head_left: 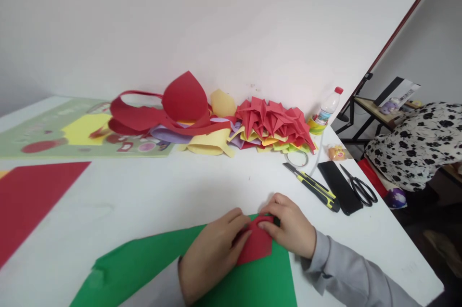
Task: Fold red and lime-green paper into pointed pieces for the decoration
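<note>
A small piece of red paper lies over a large green sheet at the near side of the table. My left hand is closed on its left edge, fingers bent and thumb laid along the paper. At its upper right corner, my right hand pinches the same red paper between thumb and fingers. The paper's top edge curls up a little between the two hands. Parts of both the red piece and the green sheet are hidden under my left hand and sleeve.
Folded red paper shapes and curled red sheets line the wall. To the right lie a utility knife, a black phone-like slab, scissors and tape; a bottle stands behind. Red card is left. Someone in floral clothing is beyond.
</note>
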{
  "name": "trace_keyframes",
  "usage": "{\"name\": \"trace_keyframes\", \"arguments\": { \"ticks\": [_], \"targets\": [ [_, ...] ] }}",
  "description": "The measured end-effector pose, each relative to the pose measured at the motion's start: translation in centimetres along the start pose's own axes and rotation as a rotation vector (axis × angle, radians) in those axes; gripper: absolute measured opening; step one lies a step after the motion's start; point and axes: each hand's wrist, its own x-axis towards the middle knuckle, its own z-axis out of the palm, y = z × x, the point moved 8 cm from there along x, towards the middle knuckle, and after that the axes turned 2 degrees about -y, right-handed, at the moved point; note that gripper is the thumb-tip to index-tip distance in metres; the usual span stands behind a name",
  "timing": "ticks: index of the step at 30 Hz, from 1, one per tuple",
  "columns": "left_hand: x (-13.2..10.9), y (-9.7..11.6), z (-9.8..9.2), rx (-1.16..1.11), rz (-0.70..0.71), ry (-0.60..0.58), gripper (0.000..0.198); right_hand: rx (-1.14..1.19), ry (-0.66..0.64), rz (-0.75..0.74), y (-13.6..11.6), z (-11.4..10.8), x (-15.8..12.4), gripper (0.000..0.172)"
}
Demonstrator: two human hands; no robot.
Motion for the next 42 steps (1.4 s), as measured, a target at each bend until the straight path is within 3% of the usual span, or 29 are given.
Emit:
{"name": "trace_keyframes", "arguments": {
  "ticks": [4,11,16,21,27,32,37,42],
  "targets": [
    [-0.1,-0.1,-0.1,-0.064,-0.031,0.023,0.017,0.058,0.061,0.033,0.0,-0.1,0.1,0.018],
    [-0.3,0.0,0.5,0.014,-0.021,0.002,0.026,0.124,0.113,0.06,-0.6,-0.2,0.0,0.021],
    [-0.5,0.1,-0.1,0.002,0.019,0.077,0.026,0.112,0.06,0.022,-0.9,-0.2,0.1,0.016],
    [-0.5,0.2,-0.3,-0.093,0.065,0.062,0.025,0.121,0.031,-0.07,-1.2,-0.6,0.3,0.017],
    [-0.7,0.7,-0.5,-0.06,0.133,0.094,0.03,0.001,0.046,-0.179,-2.2,-0.6,-0.2,0.015],
    [-1.3,1.3,-0.7,0.043,0.185,0.15,0.033,-0.113,0.038,-0.163,-2.8,-0.1,-0.8,0.026],
    [-1.2,1.2,-1.0,0.023,0.159,0.18,0.029,0.023,0.091,-0.073,-1.9,0.0,-1.0,0.026],
    [-1.0,1.1,-0.7,-0.034,0.168,0.135,0.024,0.241,0.137,-0.023,-1.3,-0.3,-1.0,0.032]
  ]
}}
